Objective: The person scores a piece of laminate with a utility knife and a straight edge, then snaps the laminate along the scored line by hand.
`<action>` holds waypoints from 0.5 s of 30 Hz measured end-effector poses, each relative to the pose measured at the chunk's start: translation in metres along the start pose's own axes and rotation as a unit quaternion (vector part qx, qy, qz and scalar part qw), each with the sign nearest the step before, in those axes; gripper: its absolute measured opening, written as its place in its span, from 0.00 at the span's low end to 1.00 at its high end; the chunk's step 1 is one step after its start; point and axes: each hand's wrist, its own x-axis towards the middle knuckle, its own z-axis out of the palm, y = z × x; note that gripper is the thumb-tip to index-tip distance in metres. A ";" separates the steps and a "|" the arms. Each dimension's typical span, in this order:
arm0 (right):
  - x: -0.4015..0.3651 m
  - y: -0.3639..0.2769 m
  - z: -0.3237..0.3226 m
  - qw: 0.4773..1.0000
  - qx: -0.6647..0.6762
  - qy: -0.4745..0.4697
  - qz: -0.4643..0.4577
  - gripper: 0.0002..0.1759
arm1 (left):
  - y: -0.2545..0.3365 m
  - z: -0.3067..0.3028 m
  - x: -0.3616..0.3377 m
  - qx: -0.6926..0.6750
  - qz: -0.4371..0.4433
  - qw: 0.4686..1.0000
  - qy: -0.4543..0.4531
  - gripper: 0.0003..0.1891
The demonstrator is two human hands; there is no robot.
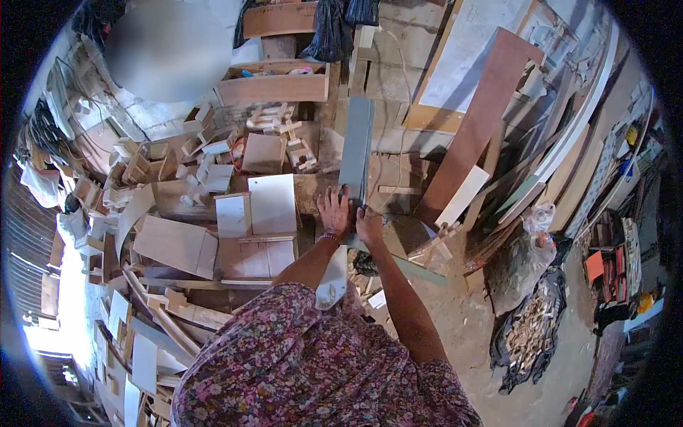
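Note:
A long, narrow grey board [356, 135] stretches away in front of me on a wooden work surface. My left hand [334, 208] lies on its near end, palm down with the fingers spread, and there is a bracelet on that wrist. Right beside it, my right hand [369, 225] is closed at the board's right edge. A small dark thing shows between the two hands, but what the right fingers grip is hidden. Under my forearms, a pale panel [332, 281] reaches toward my body.
Plywood boxes and panels [260, 206] crowd the left side. A long brown board [477, 121] leans at the right, near curved strips [583, 117]. Wood offcuts [532, 331] fill a black bag on the floor. A drawer-like wooden box [274, 89] stands ahead.

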 end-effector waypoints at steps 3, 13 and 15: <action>-0.008 -0.009 -0.006 0.999 -0.048 0.019 -0.007 0.21 | 0.001 0.005 -0.007 -0.029 -0.005 0.999 0.042 0.23; -0.019 -0.003 -0.011 0.999 0.007 0.034 -0.017 0.17 | -0.006 0.011 -0.016 -0.110 0.010 0.991 0.071 0.24; -0.013 -0.001 -0.009 0.998 0.037 -0.054 -0.011 0.15 | -0.003 0.007 -0.016 -0.107 -0.005 0.991 0.075 0.24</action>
